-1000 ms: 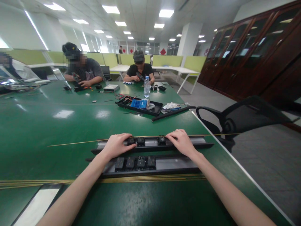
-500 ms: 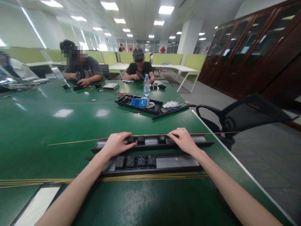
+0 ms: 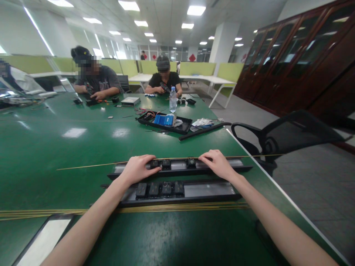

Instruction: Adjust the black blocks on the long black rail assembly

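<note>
A long thin brass rod point(image 3: 91, 166) lies along the back edge of the far black tray point(image 3: 238, 169), sticking out past both ends. My left hand point(image 3: 138, 169) has its fingertips on the rod; its thumb rests lower, beside a black block point(image 3: 154, 163) in the tray. With fingers pinched, my right hand point(image 3: 216, 162) holds the rod farther right, close to another black block point(image 3: 190, 162). A second black block point(image 3: 166, 164) stands near my left hand. Closer to me, the near tray point(image 3: 209, 190) carries several black blocks point(image 3: 154, 190) side by side.
More brass rods point(image 3: 166, 209) lie before the near tray on the green table point(image 3: 155, 236). A white-faced panel point(image 3: 44, 236) is at lower left. Farther back are a black tray with a blue finned part point(image 3: 164, 120), gloves point(image 3: 203, 123), a bottle point(image 3: 172, 100), a chair point(image 3: 291, 133) and two seated people.
My right hand has shifted very slightly right along the rod. The left hand, rod and trays look the same.
</note>
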Action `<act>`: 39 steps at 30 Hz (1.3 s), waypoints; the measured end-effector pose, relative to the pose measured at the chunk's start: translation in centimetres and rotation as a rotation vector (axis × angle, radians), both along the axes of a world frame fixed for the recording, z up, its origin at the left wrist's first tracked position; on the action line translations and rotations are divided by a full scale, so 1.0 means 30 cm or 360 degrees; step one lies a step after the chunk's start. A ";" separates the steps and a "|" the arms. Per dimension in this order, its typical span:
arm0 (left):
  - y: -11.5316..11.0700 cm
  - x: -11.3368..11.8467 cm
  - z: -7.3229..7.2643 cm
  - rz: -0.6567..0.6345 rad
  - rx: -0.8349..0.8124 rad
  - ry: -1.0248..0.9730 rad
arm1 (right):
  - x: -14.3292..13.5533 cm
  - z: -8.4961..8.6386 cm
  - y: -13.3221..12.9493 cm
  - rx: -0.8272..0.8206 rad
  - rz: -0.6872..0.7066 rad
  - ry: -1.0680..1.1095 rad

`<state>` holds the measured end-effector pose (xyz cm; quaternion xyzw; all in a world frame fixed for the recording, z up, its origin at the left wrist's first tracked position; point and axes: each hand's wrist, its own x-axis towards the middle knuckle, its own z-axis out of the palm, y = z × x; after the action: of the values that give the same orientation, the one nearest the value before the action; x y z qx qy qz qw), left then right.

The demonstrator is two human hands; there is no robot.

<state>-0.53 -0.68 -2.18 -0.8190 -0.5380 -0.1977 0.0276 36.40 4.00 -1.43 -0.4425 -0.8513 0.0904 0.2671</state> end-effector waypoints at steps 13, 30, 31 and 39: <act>0.001 0.000 0.000 -0.0013 0.0005 -0.0039 | 0.054 0.018 0.004 -0.0069 -0.0018 0.0082; 0.000 0.003 0.006 -0.0008 -0.0011 -0.0008 | 0.112 0.030 0.003 -0.0145 -0.0110 0.0204; 0.000 0.004 0.005 -0.0008 -0.0010 -0.0011 | 0.117 0.032 0.001 -0.0155 -0.0122 0.0209; 0.000 0.001 -0.003 -0.0009 0.0006 -0.0002 | 0.142 0.037 -0.003 -0.0202 -0.0167 0.0221</act>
<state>-0.49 -0.69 -2.26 -0.8202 -0.5354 -0.1993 0.0285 40.64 3.91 -0.33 -0.4952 -0.7990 0.1603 0.3011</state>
